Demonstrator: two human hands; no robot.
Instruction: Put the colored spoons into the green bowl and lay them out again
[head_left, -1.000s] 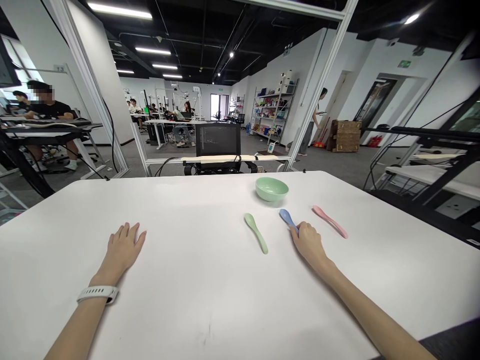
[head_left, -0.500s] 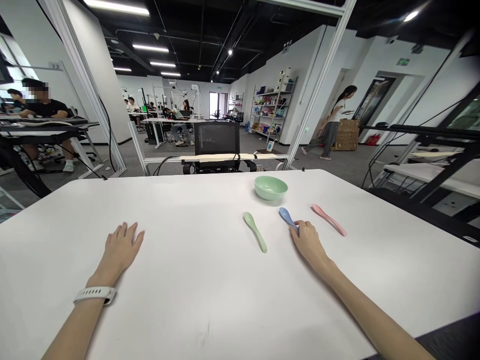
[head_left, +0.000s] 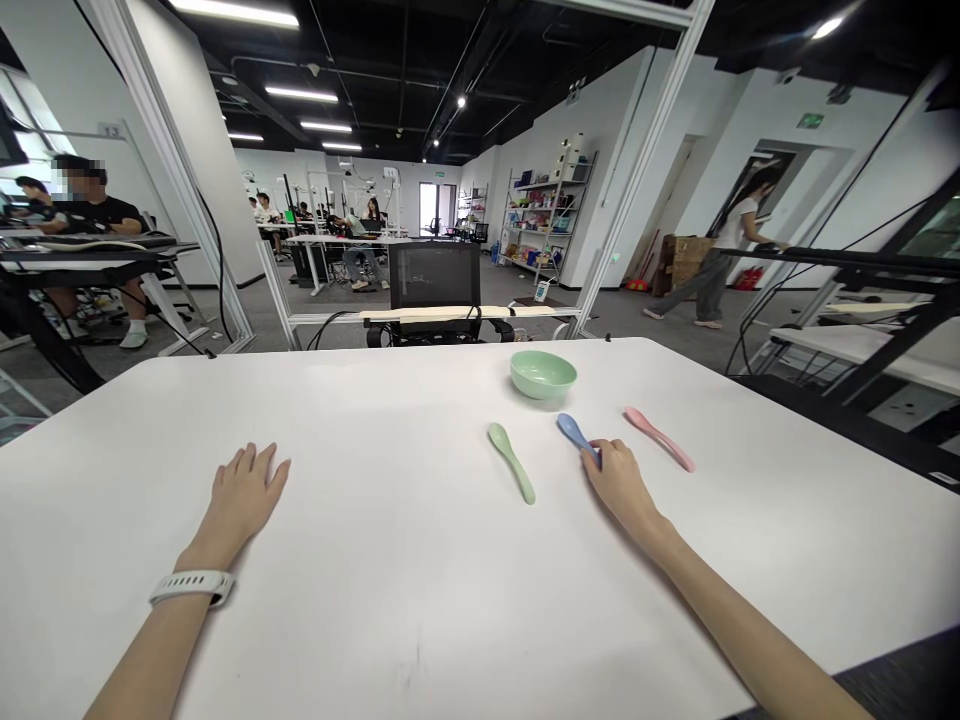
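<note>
My right hand [head_left: 619, 488] lies over the handle end of a pale blue plastic spoon [head_left: 574, 432], its fingers closed around the handle, which is hidden beneath them. Just left of that hand is a pale green spoon [head_left: 512, 463], and to its right a pink spoon [head_left: 658, 439]; my hand touches neither. A mint green bowl [head_left: 543, 374] sits beyond the spoons. Far to the left, my left hand [head_left: 242, 496] rests flat and empty on the white table [head_left: 375, 430], with a white watch [head_left: 192, 587] on its wrist.
The table's far edge runs just behind the bowl. Beyond it stand a dark monitor [head_left: 434, 275] and a metal frame with cables. A seated person [head_left: 94, 215] works at a desk on the left, and a person [head_left: 720, 255] walks at the right, near shelving.
The person in the background has walked rightward. My hands and the blue spoon have stayed almost still, and the spoons and bowl have not moved.
</note>
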